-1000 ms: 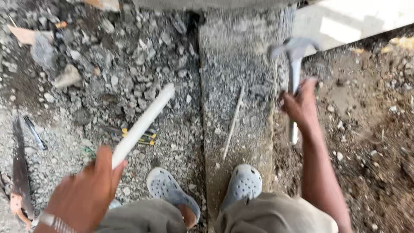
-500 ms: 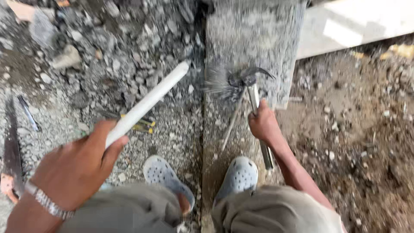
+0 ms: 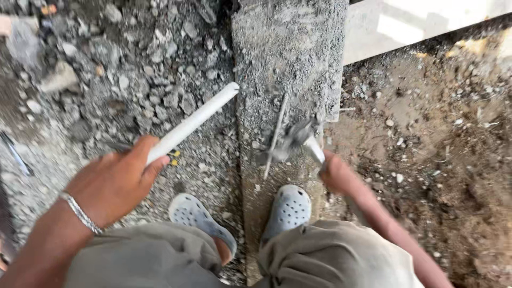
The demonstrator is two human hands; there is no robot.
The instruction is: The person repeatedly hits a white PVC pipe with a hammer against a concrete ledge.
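Observation:
My left hand [image 3: 114, 181] grips a white pipe [image 3: 197, 120] that slants up and to the right over grey rubble. My right hand [image 3: 336, 173], blurred by motion, holds a claw hammer [image 3: 296, 138] whose head is low over a long concrete block [image 3: 288, 58]. A thin metal rod [image 3: 274, 136] lies along the block, right by the hammer head. My two feet in grey clogs [image 3: 288, 208] stand below, one on the block's near end.
Broken stones and gravel [image 3: 133, 69] cover the ground on the left. Brown soil [image 3: 437, 160] lies on the right, with a pale slab [image 3: 421, 26] at the top right. A dark tool lies at the left edge [image 3: 13, 152].
The hammer has swung down from a raised position at the right to the block's surface near the rod. The left hand with the pipe has stayed roughly in place.

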